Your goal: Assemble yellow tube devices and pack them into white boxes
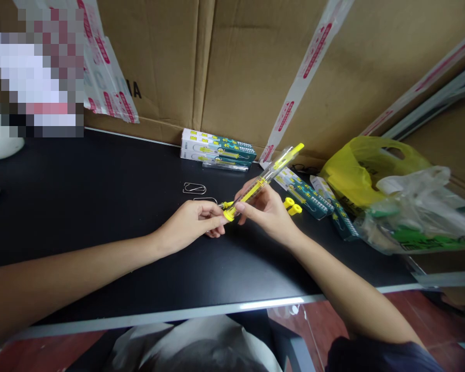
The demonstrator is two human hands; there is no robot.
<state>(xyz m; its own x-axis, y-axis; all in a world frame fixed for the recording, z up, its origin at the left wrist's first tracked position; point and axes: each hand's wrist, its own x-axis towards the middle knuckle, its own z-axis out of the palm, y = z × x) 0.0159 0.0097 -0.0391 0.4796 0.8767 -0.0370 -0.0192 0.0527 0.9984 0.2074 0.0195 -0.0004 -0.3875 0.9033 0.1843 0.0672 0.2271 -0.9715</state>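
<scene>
My right hand [269,214] is closed around a clear tubular spring scale [281,163] with yellow inner parts. The scale is tilted, its upper end pointing away and to the right. At its lower end, a yellow end cap [228,215] is pinched between the thumb and fingers of my left hand [197,219]. The cap touches the tube; I cannot tell whether it is seated. Just behind my left fingers, a bent wire hook [206,199] and a yellow piece [228,204] are partly hidden. Another wire hook [195,188] lies farther back on the black table [101,191].
Two yellow caps [294,209] lie right of my right hand. Stacked printed boxes [217,147] stand at the back, a clear tube [225,166] before them. More boxes [304,192] lie rightward, near a yellow bag [368,165] and a clear bag [422,206]. Cardboard [248,62] walls the back.
</scene>
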